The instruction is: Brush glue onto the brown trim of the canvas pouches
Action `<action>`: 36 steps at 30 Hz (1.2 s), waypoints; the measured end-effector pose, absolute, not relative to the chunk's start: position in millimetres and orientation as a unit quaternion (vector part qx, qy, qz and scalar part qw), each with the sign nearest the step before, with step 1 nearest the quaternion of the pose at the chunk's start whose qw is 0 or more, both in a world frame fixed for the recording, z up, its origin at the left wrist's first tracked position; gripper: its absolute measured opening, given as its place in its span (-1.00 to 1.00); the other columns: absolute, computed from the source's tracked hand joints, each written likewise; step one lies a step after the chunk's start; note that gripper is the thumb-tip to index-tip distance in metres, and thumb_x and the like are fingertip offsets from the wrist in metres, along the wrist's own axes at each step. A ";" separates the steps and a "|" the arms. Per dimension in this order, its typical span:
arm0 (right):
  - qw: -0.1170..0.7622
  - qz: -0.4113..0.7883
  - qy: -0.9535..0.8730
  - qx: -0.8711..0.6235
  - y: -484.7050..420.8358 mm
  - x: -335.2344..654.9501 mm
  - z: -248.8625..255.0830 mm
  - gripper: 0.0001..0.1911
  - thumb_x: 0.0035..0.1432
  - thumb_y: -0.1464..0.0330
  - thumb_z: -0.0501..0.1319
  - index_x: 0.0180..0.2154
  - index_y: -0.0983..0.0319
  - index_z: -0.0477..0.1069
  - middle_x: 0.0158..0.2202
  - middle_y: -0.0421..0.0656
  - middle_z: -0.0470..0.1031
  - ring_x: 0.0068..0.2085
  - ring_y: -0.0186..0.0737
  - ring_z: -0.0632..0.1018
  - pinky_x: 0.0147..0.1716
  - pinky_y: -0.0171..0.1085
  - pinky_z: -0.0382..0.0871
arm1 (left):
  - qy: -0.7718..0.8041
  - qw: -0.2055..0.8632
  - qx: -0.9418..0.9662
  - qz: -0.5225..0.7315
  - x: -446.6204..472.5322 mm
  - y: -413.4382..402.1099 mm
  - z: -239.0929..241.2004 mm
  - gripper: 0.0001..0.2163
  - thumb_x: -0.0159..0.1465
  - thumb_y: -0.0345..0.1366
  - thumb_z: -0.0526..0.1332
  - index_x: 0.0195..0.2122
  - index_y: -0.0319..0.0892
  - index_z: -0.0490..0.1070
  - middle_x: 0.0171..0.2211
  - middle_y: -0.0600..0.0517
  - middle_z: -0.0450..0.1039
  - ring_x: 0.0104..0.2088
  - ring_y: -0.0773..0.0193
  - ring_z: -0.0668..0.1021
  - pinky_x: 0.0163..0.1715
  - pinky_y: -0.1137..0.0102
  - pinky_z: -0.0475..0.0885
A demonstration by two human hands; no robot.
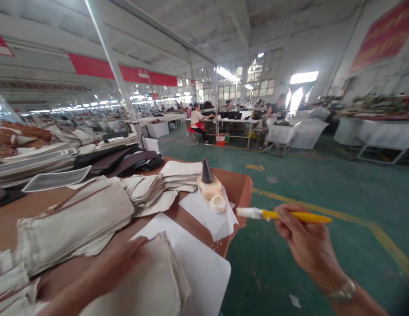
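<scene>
My right hand grips a yellow-handled paintbrush, its whitish bristles pointing left, off the table's right edge. At the lower left, my left hand is blurred and rests on a stack of cream fabric pieces; its fingers do not show clearly. Those pieces lie partly over a white sheet. Beyond it, a glue container with a black cone-shaped top and a round, crusted opening stands on white paper.
Cream fabric stacks and a larger sewn pile cover much of the brown table. Dark strips lie farther back. Across the green floor, a person sits at a worktable, near white bins.
</scene>
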State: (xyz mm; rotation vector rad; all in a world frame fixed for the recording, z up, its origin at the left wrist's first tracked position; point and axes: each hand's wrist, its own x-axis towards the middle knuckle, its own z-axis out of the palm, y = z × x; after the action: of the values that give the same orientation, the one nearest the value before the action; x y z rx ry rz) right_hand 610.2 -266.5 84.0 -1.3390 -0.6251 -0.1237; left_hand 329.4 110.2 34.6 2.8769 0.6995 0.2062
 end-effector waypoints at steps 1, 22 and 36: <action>0.675 -0.062 -0.330 -0.657 -254.2 623.8 79.5 -0.64 0.32 0.06 0.26 -0.22 0.24 0.47 -0.48 -0.19 0.41 -0.56 -0.35 0.36 -0.61 -0.43 0.24 | 0.239 0.088 0.966 0.040 327.4 100.5 21.7 -0.72 0.38 -0.20 0.10 0.07 0.02 0.46 -0.05 -0.02 0.53 -0.07 0.13 0.57 -0.06 0.27 0.47; 0.426 -0.070 -0.600 -0.674 -154.3 689.6 22.0 -0.73 0.26 0.19 0.18 -0.28 0.21 0.57 -0.33 -0.08 0.52 -0.29 -0.13 0.53 -0.24 -0.20 0.38 | 0.368 0.082 0.926 -0.008 357.0 59.6 8.8 -0.78 0.35 -0.19 0.13 -0.22 -0.12 0.55 -0.06 -0.12 0.46 -0.06 0.04 0.55 -0.11 0.25 0.40; 0.659 -0.019 -0.258 -0.707 -161.9 684.8 3.7 -0.51 0.14 -0.01 0.33 -0.38 0.32 0.43 -0.59 -0.10 0.45 -0.62 -0.23 0.45 -0.66 -0.35 0.33 | 0.369 0.164 0.911 0.085 322.6 25.9 38.3 -0.87 0.31 -0.25 0.19 -0.30 -0.14 0.49 -0.39 0.07 0.54 -0.36 0.27 0.52 -0.38 0.44 0.21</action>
State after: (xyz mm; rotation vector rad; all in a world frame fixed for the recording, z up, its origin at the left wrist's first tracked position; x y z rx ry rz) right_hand 684.8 -161.9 3.7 -1.5998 -0.5842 -0.0421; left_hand 322.6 25.9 38.3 2.5972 1.0508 0.2409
